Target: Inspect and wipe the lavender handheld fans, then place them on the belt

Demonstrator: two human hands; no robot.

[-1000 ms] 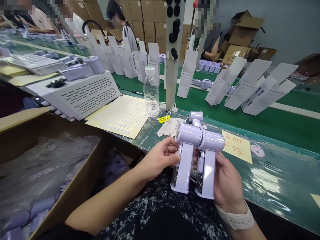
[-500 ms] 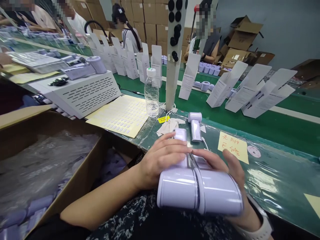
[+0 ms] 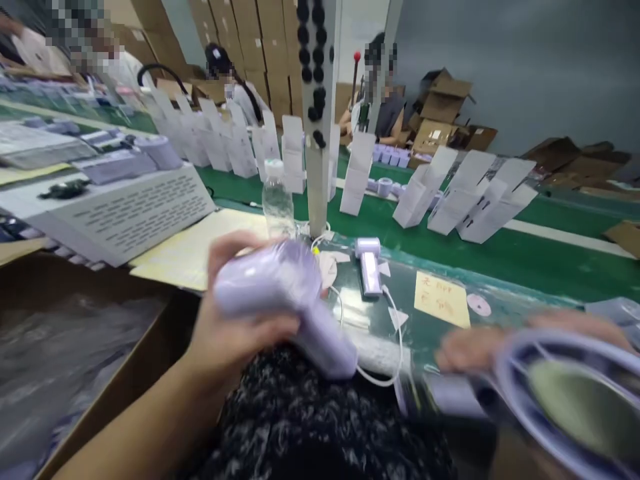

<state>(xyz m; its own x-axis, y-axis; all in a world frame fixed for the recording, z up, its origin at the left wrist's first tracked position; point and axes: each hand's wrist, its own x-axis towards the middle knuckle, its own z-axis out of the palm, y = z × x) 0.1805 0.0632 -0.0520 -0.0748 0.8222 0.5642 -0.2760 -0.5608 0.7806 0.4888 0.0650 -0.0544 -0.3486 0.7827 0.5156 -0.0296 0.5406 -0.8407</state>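
Note:
My left hand is wrapped around the head of a lavender handheld fan, whose handle slants down to the right above my lap. A white cable curves by the handle's lower end; whether it plugs in there I cannot tell. At the right, my right hand is smeared by motion behind a second lavender fan. That fan is close to the camera with its round open end facing me, and the hand grips it. Another lavender fan lies on the green bench between and beyond my hands.
A water bottle stands by a metal post. Left are a yellow sticker sheet, a slotted grey metal box and a carton with plastic bags. White boxes line the green conveyor; co-workers sit beyond.
Both hands were together over the two fans; now they are apart. The left fan has moved left and tilted, the right one moved right and turned its open end to the camera. The view has shifted.

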